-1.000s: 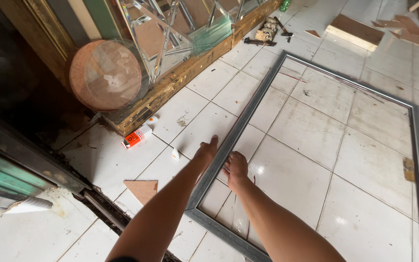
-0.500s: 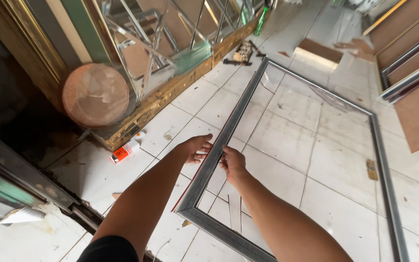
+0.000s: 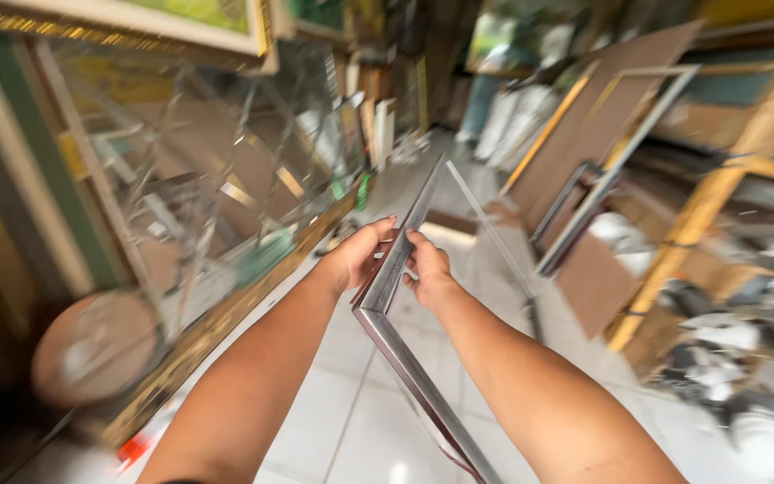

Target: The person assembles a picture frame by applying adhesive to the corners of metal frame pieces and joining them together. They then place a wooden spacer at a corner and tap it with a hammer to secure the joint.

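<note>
We see both hands gripping a large rectangular frame of grey metal with a dark red inner face [image 3: 385, 285], lifted clear of the white tiled floor [image 3: 342, 421]. The left hand [image 3: 358, 255] and the right hand [image 3: 429, 272] sit on either side of one rail, just beyond its near corner, fingers curled shut around the metal. That rail's long axis runs away from us toward the far shelves, with the second rail dropping toward the lower edge of the view. The picture is blurred, so the leaning mirrored panel in a gold frame [image 3: 217, 224] at left is probably glass.
</note>
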